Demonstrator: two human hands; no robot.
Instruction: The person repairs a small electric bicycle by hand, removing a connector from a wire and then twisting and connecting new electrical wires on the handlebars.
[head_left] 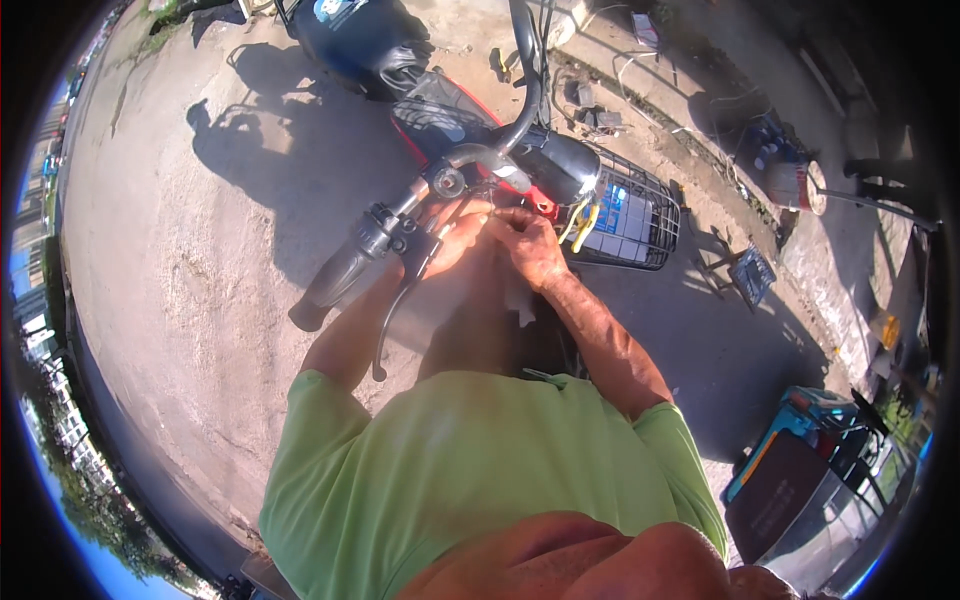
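My left hand (455,238) and my right hand (530,245) meet beneath the handlebar of an electric bike, fingertips bent together in a pinch. What lies between them is too small and shaded to make out. Above my left forearm runs the black handlebar grip (335,280), with a brake lever (395,315) curving beside it. A red part of the bike's frame (541,203) shows just beyond my right hand. Right of that hand, pliers with yellow handles (584,226) rest against a black wire basket (665,232).
A blue and white package (620,222) sits in the basket. The bike's dark seat (365,45) is at the top. Along the right lie a bucket (797,187), a small stool-like stand (750,275) and scattered parts (598,120). A teal vehicle (790,480) stands at lower right.
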